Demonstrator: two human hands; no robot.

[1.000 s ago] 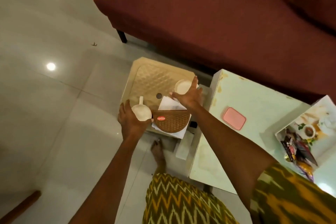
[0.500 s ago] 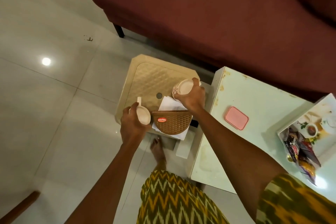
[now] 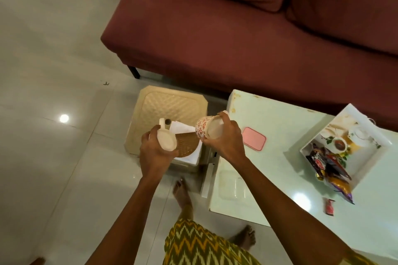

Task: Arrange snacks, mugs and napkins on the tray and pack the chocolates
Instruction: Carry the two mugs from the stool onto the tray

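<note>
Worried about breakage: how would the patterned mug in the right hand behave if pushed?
The patterned mug looks like glazed ceramic: probably rigid, breakable, somewhat slick. The right hand grips it tipped sideways; laid down so, its round wall would likely roll.

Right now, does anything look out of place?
Bright snack packets spill over the near rim of the white floral tray, and a small red wrapper lies loose on the pale green table outside it.
</note>
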